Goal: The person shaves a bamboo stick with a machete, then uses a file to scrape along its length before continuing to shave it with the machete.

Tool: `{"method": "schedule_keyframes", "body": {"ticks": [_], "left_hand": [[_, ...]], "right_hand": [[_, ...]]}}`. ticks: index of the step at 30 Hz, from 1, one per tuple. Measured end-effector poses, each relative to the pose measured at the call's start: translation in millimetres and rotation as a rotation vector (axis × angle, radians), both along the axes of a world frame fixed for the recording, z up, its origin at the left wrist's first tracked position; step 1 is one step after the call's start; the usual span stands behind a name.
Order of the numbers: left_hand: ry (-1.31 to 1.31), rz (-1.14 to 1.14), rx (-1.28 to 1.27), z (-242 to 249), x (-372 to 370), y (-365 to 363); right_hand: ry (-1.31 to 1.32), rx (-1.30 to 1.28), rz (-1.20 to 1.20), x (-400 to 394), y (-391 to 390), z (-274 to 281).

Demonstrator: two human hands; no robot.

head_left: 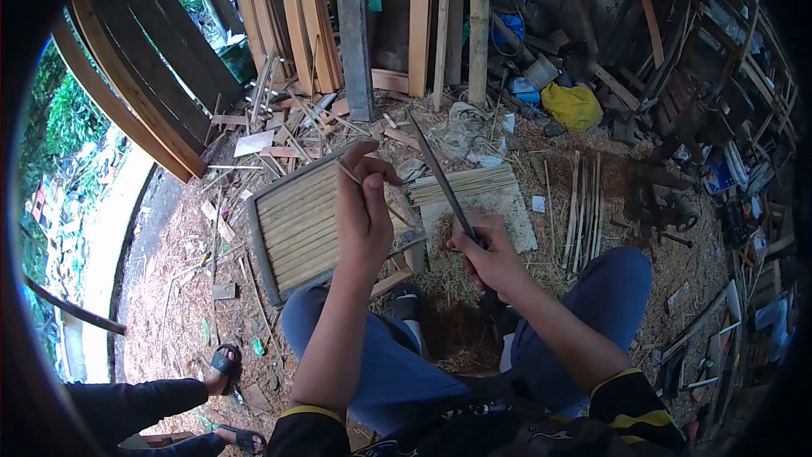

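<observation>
My left hand (pixel 364 224) is raised in front of me, its thumb and fingers closed on a thin bamboo stick (pixel 396 213) that slants down to the right. In my right hand (pixel 492 264) is the handle of a long-bladed knife (pixel 440 173), its dark blade pointing up and away to the left. Behind my left hand a slatted bamboo panel (pixel 296 233) in a dark frame leans at an angle. Beyond the knife, a bundle of thin bamboo sticks (pixel 478 182) lies on a pale board (pixel 520 224). Stick and blade appear apart.
Wood shavings cover the ground. Long strips (pixel 584 203) lie to the right, near a rusty metal tool (pixel 664 207). Planks (pixel 304 25) stand at the back, with a yellow bag (pixel 572 106) nearby. Another person's sandalled foot (pixel 225 366) is at lower left.
</observation>
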State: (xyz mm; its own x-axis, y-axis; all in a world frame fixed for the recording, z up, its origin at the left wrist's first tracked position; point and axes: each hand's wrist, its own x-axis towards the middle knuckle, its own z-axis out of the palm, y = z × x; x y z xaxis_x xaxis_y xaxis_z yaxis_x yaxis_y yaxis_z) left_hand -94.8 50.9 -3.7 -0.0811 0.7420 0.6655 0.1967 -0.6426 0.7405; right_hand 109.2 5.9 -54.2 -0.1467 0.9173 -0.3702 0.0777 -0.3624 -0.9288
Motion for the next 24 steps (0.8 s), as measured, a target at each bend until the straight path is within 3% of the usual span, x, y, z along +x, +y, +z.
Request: {"method": "schedule_keyframes", "body": {"ticks": [2, 5, 12, 24], "left_hand": [[-0.129, -0.062, -0.007, -1, 6, 3], [-0.546, -0.377, -0.018, -9, 11, 8], [-0.298, -0.14, -0.019, -5, 7, 4], [-0.386, -0.212, 0.027, -1, 1, 7]], "right_hand": [[-0.007, 0.007, 0.011, -1, 0, -1], [0.014, 0.014, -0.001, -2, -3, 10], [0.101, 0.144, -0.041, 1, -12, 20], [0.079, 0.189, -0.006, 9, -15, 44]]}}
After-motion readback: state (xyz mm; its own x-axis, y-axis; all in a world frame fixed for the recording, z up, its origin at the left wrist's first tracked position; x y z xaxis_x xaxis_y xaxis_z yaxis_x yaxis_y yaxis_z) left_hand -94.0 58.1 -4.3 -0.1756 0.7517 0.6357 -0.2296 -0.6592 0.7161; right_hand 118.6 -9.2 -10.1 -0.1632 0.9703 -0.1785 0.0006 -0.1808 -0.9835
